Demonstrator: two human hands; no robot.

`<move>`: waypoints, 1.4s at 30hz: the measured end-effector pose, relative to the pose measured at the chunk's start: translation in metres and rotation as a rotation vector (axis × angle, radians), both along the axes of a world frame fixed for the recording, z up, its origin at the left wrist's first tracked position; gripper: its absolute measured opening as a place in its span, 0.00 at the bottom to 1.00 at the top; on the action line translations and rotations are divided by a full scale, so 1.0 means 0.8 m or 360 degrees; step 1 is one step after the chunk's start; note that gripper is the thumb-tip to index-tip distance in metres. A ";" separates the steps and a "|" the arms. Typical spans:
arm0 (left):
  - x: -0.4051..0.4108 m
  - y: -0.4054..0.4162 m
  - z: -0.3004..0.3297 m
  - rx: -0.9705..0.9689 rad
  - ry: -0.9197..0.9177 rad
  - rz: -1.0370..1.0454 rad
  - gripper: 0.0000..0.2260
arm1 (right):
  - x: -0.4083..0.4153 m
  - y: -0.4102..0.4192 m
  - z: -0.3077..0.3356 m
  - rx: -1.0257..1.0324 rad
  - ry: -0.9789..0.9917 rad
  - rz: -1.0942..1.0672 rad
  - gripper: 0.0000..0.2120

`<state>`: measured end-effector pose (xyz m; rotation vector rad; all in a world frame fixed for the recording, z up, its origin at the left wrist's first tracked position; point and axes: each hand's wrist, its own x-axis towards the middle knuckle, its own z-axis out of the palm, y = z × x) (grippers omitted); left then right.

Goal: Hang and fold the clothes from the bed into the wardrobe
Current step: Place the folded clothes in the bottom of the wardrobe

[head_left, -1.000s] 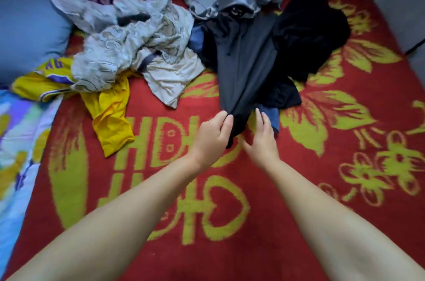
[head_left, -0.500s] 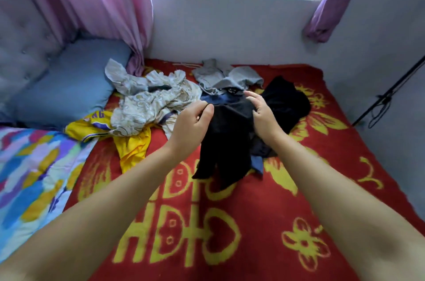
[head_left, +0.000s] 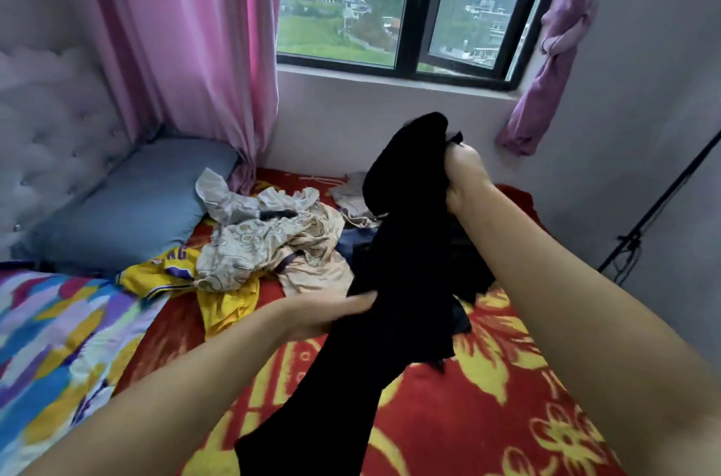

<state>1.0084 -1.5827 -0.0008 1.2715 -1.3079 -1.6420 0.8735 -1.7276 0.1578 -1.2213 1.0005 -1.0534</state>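
Head view. The right hand [head_left: 462, 179] is raised, its fingers curled tight round the upper end of a black garment [head_left: 402, 265], which bunches above the fist and hangs below it in a long dark fall reaching the lower edge of the view. The left hand [head_left: 331, 309], lower and to the left of that grip, meets the hanging cloth at mid-length; its fingertips are hidden behind the fabric, so whether it pinches or only touches cannot be told. Beneath both hands lies the red blanket [head_left: 487, 417] with yellow flower pattern that covers the bed. Left of the left hand rests a heap of unsorted clothes: a pale patterned garment [head_left: 249, 249] uppermost, over a yellow jersey [head_left: 171, 269] with purple lettering. Behind the held garment, partly hidden, lies a grey garment [head_left: 353, 198]. Farther left of the heap: a blue pillow [head_left: 128, 202] and a multicoloured quilt [head_left: 50, 339]. Beyond the right-hand grip stand a pink curtain [head_left: 195, 46] and a dark-framed window [head_left: 405, 7]
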 end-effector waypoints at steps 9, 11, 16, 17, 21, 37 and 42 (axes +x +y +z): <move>0.037 -0.005 -0.019 0.0229 -0.0481 0.0471 0.08 | -0.073 -0.063 -0.062 0.0148 0.0090 -0.0519 0.15; 0.038 -0.022 0.009 0.0202 -0.0218 0.0673 0.08 | -0.078 -0.057 -0.089 0.0181 0.0522 -0.0180 0.23; 0.013 -0.056 0.062 0.0332 0.0258 0.0928 0.10 | -0.057 0.004 -0.111 0.0319 0.0874 0.0944 0.34; 0.009 -0.060 0.068 0.0357 0.0352 0.0945 0.11 | -0.050 0.016 -0.113 0.0346 0.0842 0.1101 0.34; 0.007 -0.065 0.078 0.0296 0.0743 0.0973 0.14 | -0.025 0.041 -0.126 0.0108 0.0834 0.1163 0.23; 0.004 -0.016 0.063 -0.0508 -0.0137 0.0747 0.07 | -0.009 0.036 -0.111 0.0699 0.0046 0.0205 0.16; 0.022 -0.035 0.090 -0.0766 -0.0347 0.1255 0.16 | -0.027 0.024 -0.110 0.0177 0.0612 0.0175 0.17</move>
